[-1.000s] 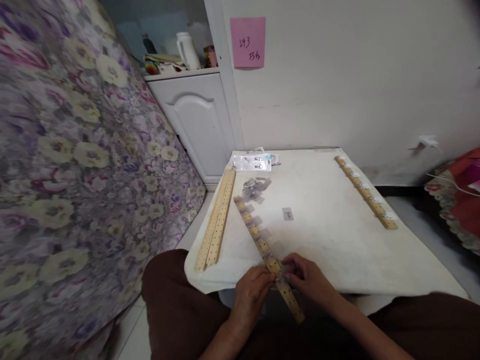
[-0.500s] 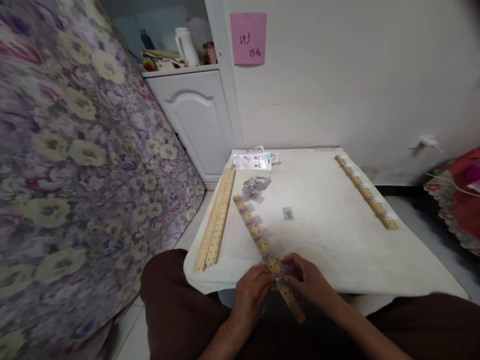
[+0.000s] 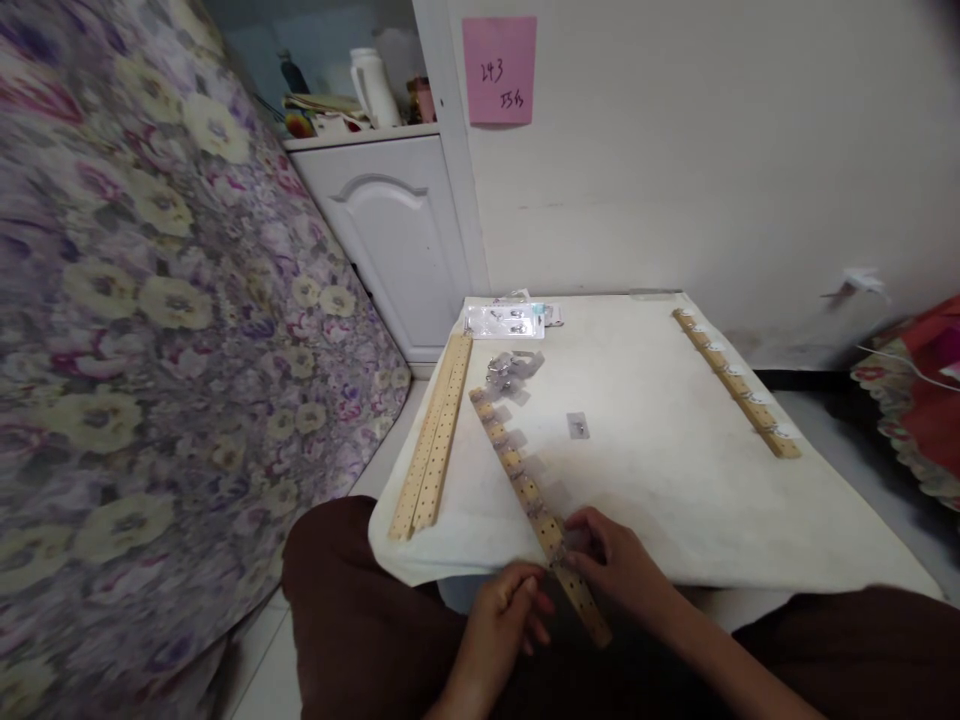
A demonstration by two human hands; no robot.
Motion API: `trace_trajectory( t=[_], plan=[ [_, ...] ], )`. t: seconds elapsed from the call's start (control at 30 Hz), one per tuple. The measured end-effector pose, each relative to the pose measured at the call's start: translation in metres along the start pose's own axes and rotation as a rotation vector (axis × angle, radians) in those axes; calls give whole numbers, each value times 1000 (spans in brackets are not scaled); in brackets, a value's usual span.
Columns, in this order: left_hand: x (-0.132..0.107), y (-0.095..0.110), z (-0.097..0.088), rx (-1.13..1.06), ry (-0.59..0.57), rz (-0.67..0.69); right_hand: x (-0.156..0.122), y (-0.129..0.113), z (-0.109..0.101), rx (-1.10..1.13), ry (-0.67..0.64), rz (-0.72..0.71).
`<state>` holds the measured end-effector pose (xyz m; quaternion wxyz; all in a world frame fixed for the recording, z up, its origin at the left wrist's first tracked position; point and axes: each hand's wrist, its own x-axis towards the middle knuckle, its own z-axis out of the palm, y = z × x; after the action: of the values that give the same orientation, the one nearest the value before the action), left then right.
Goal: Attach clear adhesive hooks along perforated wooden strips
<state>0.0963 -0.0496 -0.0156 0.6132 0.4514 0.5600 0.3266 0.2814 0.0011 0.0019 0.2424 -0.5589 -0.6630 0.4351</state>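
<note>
A narrow wooden strip with drilled holes (image 3: pixel 531 492) slants from the table over its front edge toward my lap. Small metal pieces with clear plastic tabs are fixed along it at intervals. My right hand (image 3: pixel 616 562) is closed at the strip's right edge, thumb and fingers pinching it near one of these pieces; the exact grip is partly hidden. My left hand (image 3: pixel 504 622) is just left of the strip, its fingers loosely curled and apart, the index fingertip close to the wood. Nothing shows in it.
Two bare perforated strips (image 3: pixel 433 440) lie at the left. Another strip with white tabs (image 3: pixel 735 380) lies along the right edge. Loose clear-tabbed metal pieces (image 3: pixel 504 370), a single small packet (image 3: pixel 577 426) and a blister pack (image 3: pixel 504 321) are on the white-covered table (image 3: pixel 637 390).
My left hand has let go of the strip and moved slightly down, its fingers loosening and turning. My right hand stays at the strip, which has hardly moved.
</note>
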Motion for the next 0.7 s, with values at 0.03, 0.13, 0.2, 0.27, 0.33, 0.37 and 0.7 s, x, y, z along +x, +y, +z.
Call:
trace_trajectory(
  t=[0.03,0.13,0.2,0.27,0.33,0.37,0.7],
  plan=[
    [1,-3,2,-44,-16,-38,0,0,0,3,0,4],
    [6,-7,9,-156,-37,-118,0,2,1,16,-5,7],
    [8,-6,12,-222,-46,-150,1,3,1,16,-5,3],
    [8,-5,15,-289,-58,-171,0,4,1,13,1,2],
    [8,-2,17,-344,-71,-180,0,4,1,11,7,-1],
    [8,-1,17,-362,-70,-182,0,4,1,10,9,-3],
    [13,-4,19,-408,-58,-232,0,1,1,-1,7,9]
  ],
)
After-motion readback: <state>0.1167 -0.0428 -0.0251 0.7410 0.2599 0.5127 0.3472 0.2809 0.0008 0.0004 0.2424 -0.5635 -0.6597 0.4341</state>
